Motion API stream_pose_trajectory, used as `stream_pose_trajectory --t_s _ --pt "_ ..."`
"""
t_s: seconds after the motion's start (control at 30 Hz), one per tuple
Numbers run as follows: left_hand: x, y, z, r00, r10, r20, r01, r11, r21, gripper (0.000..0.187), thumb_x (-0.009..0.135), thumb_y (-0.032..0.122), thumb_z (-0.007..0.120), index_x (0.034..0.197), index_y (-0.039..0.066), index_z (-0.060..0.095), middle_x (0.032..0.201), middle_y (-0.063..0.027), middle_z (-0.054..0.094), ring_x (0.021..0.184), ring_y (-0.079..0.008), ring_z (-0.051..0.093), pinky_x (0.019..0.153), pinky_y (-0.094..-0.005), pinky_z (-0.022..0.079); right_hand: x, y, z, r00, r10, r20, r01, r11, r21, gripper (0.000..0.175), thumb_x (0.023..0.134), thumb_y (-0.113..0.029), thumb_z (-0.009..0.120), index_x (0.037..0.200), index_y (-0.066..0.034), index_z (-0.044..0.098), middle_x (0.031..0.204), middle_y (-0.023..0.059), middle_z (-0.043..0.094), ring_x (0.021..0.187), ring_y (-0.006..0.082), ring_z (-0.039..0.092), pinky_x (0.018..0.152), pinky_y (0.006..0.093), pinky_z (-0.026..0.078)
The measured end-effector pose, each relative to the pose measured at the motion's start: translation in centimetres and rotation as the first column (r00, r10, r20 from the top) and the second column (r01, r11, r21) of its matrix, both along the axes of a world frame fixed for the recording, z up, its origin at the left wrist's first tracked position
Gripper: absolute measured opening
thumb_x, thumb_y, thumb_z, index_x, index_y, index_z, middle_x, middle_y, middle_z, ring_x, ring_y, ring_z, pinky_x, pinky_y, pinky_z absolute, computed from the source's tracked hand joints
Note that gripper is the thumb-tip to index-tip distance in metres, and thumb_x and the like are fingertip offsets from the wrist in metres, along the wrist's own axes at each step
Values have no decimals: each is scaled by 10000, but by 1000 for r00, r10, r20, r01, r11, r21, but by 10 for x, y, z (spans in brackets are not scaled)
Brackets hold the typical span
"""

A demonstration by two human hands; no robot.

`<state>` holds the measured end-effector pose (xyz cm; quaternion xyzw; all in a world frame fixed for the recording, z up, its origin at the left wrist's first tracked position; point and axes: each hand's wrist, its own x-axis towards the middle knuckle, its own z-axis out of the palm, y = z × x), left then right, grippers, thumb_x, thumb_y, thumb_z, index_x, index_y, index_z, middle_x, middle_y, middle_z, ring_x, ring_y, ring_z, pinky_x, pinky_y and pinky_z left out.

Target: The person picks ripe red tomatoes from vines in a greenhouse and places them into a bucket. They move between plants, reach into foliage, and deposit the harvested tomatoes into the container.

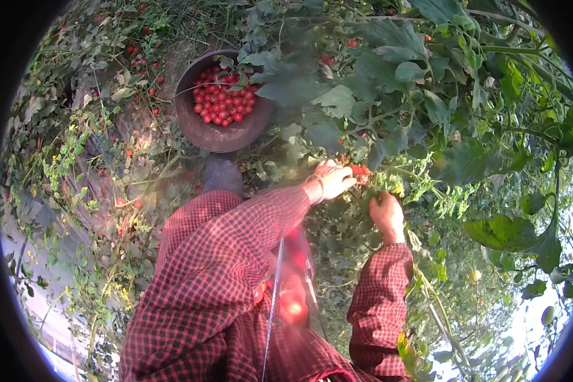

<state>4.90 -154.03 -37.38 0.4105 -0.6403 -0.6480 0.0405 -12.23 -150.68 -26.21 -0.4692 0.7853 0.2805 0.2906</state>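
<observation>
My left hand, in a checked red sleeve with a band at the wrist, reaches into the tomato plants. Its fingertips are beside or touching a few small red tomatoes; whether they grip one is unclear. Just below and to the right, my right hand is curled among the leaves. Its fingertips are turned away, so anything in them is hidden. Beyond my left arm stands a dark bucket, partly filled with small red tomatoes. Its thin handle lies across the opening.
Large tomato leaves hang over the right side and cover part of the bucket rim. A thick stem rises at lower right. Scattered red tomatoes lie among low foliage at left. A boot stands below the bucket.
</observation>
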Motion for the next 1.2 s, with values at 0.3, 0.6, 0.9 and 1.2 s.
stream_pose_trajectory --t_s 0.3,0.6,0.9,1.2 --pt "0 30 -5 948 309 -70 -311 950 -14 267 862 321 612 963 77 651 944 -97 641 943 -277 574 857 -408 431 -25 -34 -60 933 -226 279 190 970 152 424 849 -383 599 1115 -54 629 1080 146 659 995 255 621 869 373 473" --pt "20 43 -38 957 284 61 -286 885 367 236 851 239 607 912 18 664 812 -162 661 760 -293 634 717 -401 481 9 -4 -76 679 -429 595 447 885 129 376 874 -196 603 1206 -19 599 1087 77 644 990 162 575 836 270 449" --pt "17 16 -54 858 350 -377 -110 841 530 404 818 229 661 1120 -14 547 1024 -89 622 892 -184 579 753 -318 467 -24 34 -70 784 -290 549 289 953 91 372 876 -178 637 1198 -6 568 1152 99 615 1078 160 556 910 309 442" --pt "16 15 -58 841 459 -286 -170 727 666 244 867 222 600 1016 30 575 982 -56 619 883 -140 587 771 -298 477 2 1 -59 418 -568 709 510 793 334 255 907 -122 603 1129 2 593 1065 95 647 991 142 598 838 269 483"
